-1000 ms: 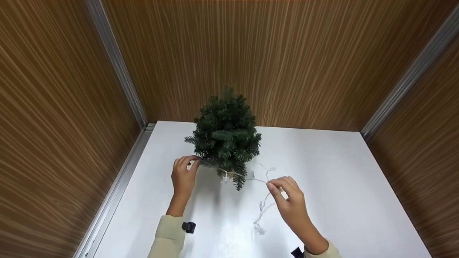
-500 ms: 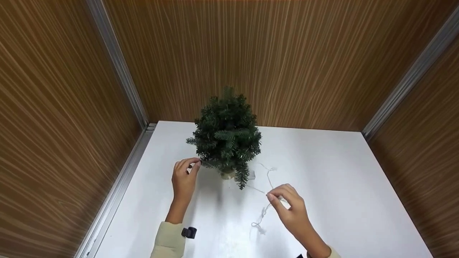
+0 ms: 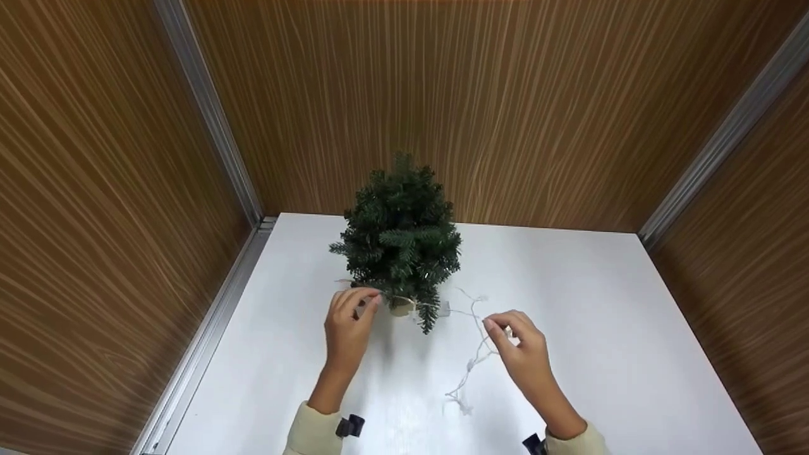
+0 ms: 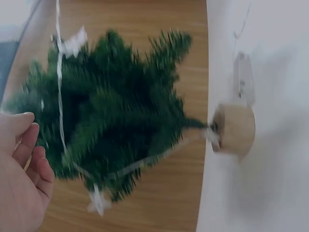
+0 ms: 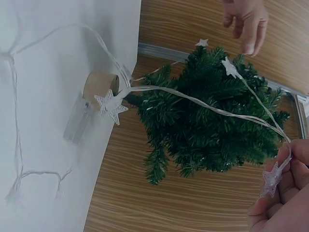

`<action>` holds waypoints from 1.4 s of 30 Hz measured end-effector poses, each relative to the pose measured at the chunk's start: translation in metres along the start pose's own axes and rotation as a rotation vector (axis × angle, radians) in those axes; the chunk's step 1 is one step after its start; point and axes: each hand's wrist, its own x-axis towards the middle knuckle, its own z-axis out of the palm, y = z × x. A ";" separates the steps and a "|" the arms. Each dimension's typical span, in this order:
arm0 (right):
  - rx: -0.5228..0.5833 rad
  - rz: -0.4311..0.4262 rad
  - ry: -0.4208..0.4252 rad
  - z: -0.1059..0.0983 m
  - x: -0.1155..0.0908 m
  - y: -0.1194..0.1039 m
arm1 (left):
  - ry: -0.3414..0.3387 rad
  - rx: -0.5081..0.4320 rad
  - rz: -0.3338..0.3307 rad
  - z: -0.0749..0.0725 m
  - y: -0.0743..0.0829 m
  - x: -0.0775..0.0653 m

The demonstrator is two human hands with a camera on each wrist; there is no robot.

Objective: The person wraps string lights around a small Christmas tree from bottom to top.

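A small green artificial Christmas tree (image 3: 402, 234) stands on a round wooden base (image 5: 100, 87). My right hand (image 3: 526, 344) pinches the wire of a white string of star lights (image 5: 212, 107). One clear star (image 5: 272, 180) hangs at those fingers, and another star (image 5: 111, 106) dangles near the base. The wire passes across the front of the tree and round its left side. My left hand (image 3: 349, 325) is before the tree's lower left, thumb and fingers loosely bent. In the left wrist view it is beside the wire (image 4: 60, 96), with nothing seen between its fingers.
A clear battery box (image 5: 77, 118) lies beside the wooden base. More of the light string (image 3: 471, 366) trails over the white table (image 3: 588, 303). Wood-grain panels (image 3: 404, 82) stand behind and at both sides, with metal rails (image 3: 215, 107) at the corners.
My left hand has let go of the wire at the tree's left and moved right and nearer. The right hand first came nearer, then rose slightly rightward, still pinching the wire.
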 end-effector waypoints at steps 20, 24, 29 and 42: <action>-0.044 0.041 -0.046 0.003 0.021 0.022 | -0.097 -0.021 0.117 0.071 0.066 -0.017; -0.045 0.031 -0.044 0.002 0.023 0.021 | -0.159 -0.102 0.077 0.081 0.070 -0.015; -0.033 0.029 -0.040 0.003 0.026 0.016 | -0.205 -0.178 0.071 0.091 0.073 -0.011; -0.047 0.004 -0.048 0.000 0.030 0.008 | -0.315 -0.147 0.079 0.099 0.077 -0.005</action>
